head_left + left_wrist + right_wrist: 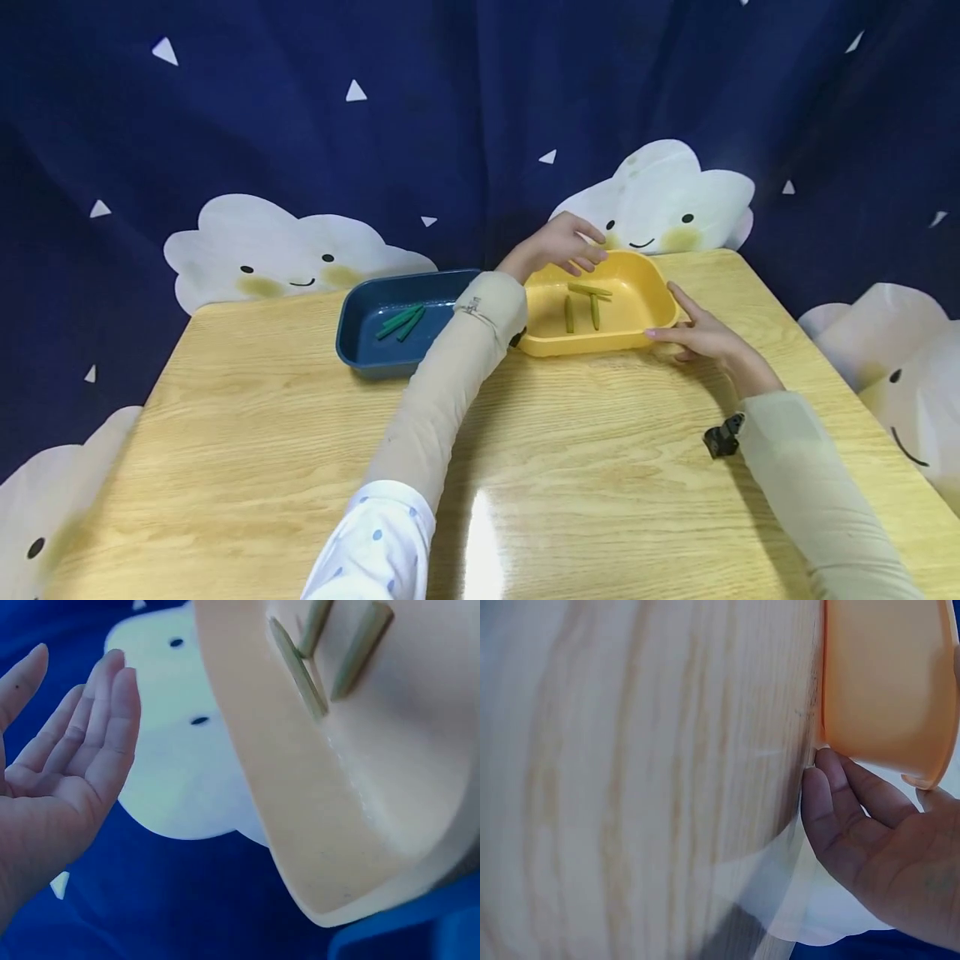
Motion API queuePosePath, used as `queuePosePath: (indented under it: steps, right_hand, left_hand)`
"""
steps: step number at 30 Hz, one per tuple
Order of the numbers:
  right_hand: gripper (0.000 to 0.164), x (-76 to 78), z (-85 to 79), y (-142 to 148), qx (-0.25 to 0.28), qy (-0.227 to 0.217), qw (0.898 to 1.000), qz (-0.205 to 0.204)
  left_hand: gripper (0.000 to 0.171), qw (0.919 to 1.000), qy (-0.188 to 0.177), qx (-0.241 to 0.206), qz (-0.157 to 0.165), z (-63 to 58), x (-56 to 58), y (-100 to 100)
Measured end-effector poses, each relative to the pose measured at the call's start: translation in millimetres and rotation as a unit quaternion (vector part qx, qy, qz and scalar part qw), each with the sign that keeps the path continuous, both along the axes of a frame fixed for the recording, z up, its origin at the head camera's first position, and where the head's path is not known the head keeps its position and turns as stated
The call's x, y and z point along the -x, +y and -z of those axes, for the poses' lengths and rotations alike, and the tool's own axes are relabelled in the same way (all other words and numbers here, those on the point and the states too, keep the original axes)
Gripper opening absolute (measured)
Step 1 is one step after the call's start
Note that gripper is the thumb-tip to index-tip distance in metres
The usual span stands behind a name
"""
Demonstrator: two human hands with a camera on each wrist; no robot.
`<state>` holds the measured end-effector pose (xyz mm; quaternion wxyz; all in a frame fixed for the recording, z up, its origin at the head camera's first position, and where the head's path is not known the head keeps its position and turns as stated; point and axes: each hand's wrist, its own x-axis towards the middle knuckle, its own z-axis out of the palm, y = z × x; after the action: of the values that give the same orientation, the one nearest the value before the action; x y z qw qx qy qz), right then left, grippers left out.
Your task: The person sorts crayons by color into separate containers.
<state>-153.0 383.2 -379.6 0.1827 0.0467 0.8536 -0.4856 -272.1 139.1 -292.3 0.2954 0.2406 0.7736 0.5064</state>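
Observation:
A yellow plastic tray [585,343] stands on the table, with several short yellow-green sticks [568,315] lying on its bottom. My left hand [564,242] hovers over its back left rim; the left wrist view shows the palm and loosely bent fingers [124,712] holding nothing, beside the tray's wall. At the tray's right end my right hand [708,337] grips the front corner, thumb and fingers spread around the rim. The right wrist view has its fingertips [819,795] low against the tray's outer wall, near the tabletop.
Left of the yellow tray stands a dark blue tray [367,363] holding a few green sticks [401,321]; my left forearm [450,392] crosses in front of its right end. The wooden table [247,450] ends at a navy curtain [300,125] with white clouds.

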Motion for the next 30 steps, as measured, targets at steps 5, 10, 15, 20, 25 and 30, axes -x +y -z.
queuePosePath:
  steps: [5, 10, 15, 20, 25, 30]
  right_hand:
    - [0.103, 1.0, 2.3, -1, -0.006, -0.001, 1.000, -0.002]
    - [0.105, 6.2, 3.8, 3, -0.013, -0.004, 1.000, -0.001]
    - [0.106, 12.2, 6.8, 6, -0.018, -0.004, 1.000, 0.000]
    - [0.106, 17.0, 14.2, 12, -0.009, -0.003, 1.000, -0.005]
    - [0.106, 18.1, 18.4, 14, -0.005, 0.000, 1.000, -0.016]
    - [0.104, 19.8, 22.1, 18, -0.010, -0.001, 1.000, -0.021]
  left_hand:
    - [0.035, 0.9992, 0.027, -0.030, 0.009, -4.9, -15.4, -8]
    - [0.032, 0.9956, 0.067, -0.065, 0.008, -4.6, -24.8, -17]
    - [0.027, 0.9908, 0.079, -0.110, 0.003, 2.5, -36.2, -32]
    - [0.024, 0.9877, 0.081, -0.133, 0.014, 10.2, -51.2, -51]
    - [0.023, 0.9865, 0.094, -0.133, 0.018, 14.3, -67.3, -74]
    - [0.018, 0.9837, 0.102, -0.148, -0.005, 20.4, -77.9, -98]
